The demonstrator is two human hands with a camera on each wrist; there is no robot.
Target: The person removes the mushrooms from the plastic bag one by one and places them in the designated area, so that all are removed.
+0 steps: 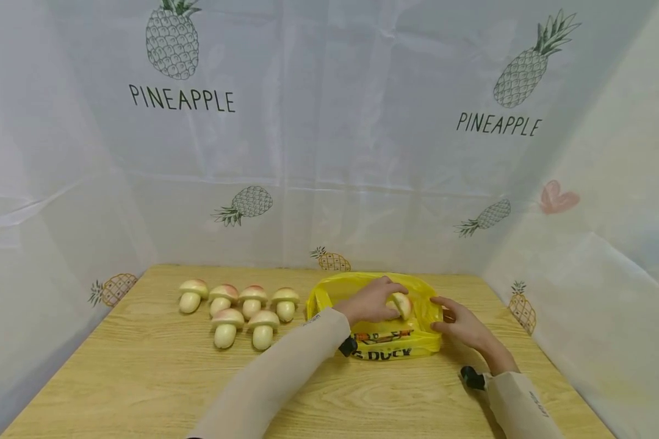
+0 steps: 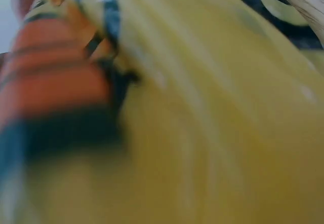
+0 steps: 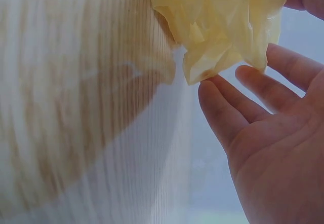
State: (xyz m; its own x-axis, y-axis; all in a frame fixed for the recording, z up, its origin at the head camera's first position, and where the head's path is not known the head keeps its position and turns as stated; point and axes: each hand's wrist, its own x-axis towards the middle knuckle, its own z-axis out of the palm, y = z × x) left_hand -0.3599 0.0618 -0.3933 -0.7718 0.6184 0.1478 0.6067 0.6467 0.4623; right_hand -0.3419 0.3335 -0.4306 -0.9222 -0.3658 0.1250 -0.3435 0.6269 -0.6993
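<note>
A yellow plastic bag (image 1: 362,338) with dark lettering and an orange print lies on the table, its mouth facing up. My left hand (image 1: 369,302) reaches over that mouth and holds a cream toy mushroom (image 1: 403,305) with a pink-tinged cap between thumb and fingers. At the bag's right end, my right hand (image 1: 464,326) holds the rim with spread fingertips; the right wrist view shows the fingers (image 3: 253,102) against the thin plastic edge (image 3: 223,57). Printed plastic (image 2: 202,107) fills the blurred left wrist view, hiding nearly all of the left hand.
Several similar toy mushrooms (image 1: 225,328) stand in two rows on the wooden table (image 1: 143,366), left of the bag. A pineapple-printed sheet (image 1: 329,140) hangs behind the table and along both sides. Black wrist-camera mounts (image 1: 472,377) sit at both cuffs.
</note>
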